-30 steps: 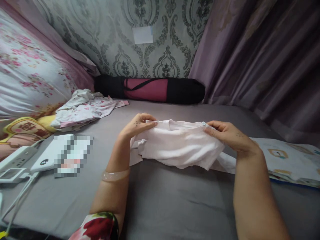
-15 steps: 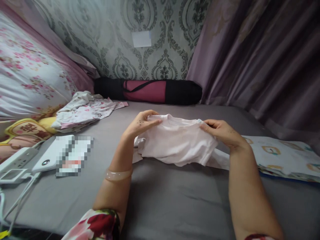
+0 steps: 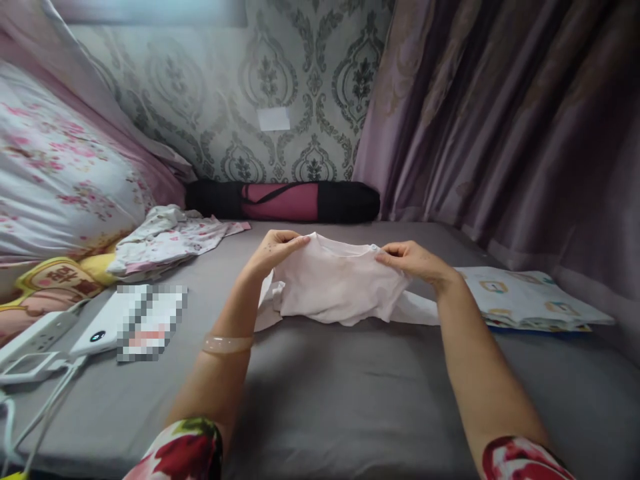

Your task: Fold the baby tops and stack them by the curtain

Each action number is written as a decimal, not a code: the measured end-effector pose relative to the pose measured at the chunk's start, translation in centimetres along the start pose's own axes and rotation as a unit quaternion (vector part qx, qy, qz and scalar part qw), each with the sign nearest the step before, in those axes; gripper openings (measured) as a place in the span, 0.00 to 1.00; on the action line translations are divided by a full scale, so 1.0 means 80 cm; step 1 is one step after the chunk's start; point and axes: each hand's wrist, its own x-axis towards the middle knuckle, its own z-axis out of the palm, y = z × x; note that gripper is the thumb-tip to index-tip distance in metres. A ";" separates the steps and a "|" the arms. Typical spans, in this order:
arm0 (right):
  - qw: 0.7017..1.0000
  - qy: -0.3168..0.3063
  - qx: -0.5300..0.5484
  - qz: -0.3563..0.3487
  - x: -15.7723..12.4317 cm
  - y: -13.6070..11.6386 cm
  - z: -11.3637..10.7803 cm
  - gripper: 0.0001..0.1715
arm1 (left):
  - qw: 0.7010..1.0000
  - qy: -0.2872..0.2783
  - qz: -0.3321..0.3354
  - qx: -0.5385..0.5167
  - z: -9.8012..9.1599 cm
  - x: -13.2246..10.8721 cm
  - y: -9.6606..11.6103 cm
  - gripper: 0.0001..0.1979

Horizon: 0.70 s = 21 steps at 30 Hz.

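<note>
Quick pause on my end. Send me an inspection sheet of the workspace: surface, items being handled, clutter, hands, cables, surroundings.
Surface: grey sheet, lightly wrinkled.
Items handled: pale shirt, neckline raised; whether its hem touches the sheet is unclear.
Clutter: printed garments at far left; folded patterned cloth at right; white device at left, a pixelated item beside it.
Hands: left hand and right hand each pinch one shoulder of the shirt.
Cables: white cables at left, near a power strip.
Surroundings: patterned wall, purple curtain, long black-and-pink bag.
</note>
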 end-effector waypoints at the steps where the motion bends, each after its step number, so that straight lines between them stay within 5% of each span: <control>1: 1.000 -0.014 -0.005 0.000 -0.002 -0.005 -0.001 0.25 | 1.000 -0.005 0.003 0.012 -0.005 -0.001 0.002 0.20; 6: 0.997 -0.068 -0.037 -0.009 -0.008 -0.030 -0.016 0.23 | 0.991 -0.092 0.031 0.087 -0.039 -0.004 0.031 0.19; 9: 0.994 -0.042 -0.085 -0.047 0.000 -0.053 -0.032 0.24 | 0.980 -0.118 0.073 0.143 -0.058 0.004 0.062 0.17; 12: 0.970 0.127 -0.159 -0.131 0.018 -0.083 -0.037 0.25 | 0.966 0.061 0.175 0.181 -0.062 0.025 0.089 0.14; 14: 0.918 0.280 -0.215 -0.179 0.029 -0.103 -0.032 0.24 | 0.929 0.197 0.241 0.202 -0.058 0.041 0.100 0.12; 16: 0.873 0.360 -0.264 -0.197 0.034 -0.120 -0.026 0.21 | 0.909 0.230 0.261 0.228 -0.056 0.052 0.106 0.11; 18: 0.882 0.324 -0.283 -0.192 0.028 -0.132 -0.026 0.21 | 0.924 0.197 0.241 0.222 -0.061 0.052 0.109 0.12; 21: 0.942 0.148 -0.240 -0.184 0.003 -0.142 -0.043 0.25 | 0.959 0.152 0.204 0.121 -0.082 0.038 0.114 0.16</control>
